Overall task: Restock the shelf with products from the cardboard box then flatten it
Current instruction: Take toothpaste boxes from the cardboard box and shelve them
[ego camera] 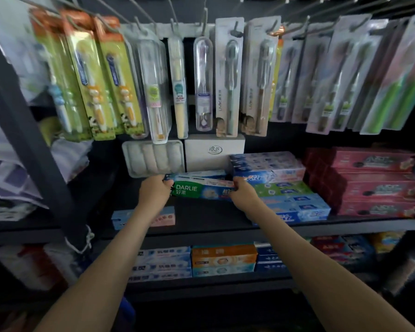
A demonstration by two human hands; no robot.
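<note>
Left hand (155, 190) has its fingers curled round the left end of the green Darlie toothpaste box (197, 191). The box runs straight across between both sets of fingers, over the dark shelf (213, 220), with a blue carton (199, 175) right above it. Right hand (243, 193) grips the other end. Just past the right fingers sits a stack of blue toothpaste boxes (290, 188), with pink boxes (379, 183) further out.

Up top, toothbrush packs (203, 85) hang in a row from hooks (204, 21). Far centre below them, a white box (215, 153), with a tray of rolled cloths (153, 158) just left. Pink boxes (374, 185) stacked right, orange box (223, 257) low and near.
</note>
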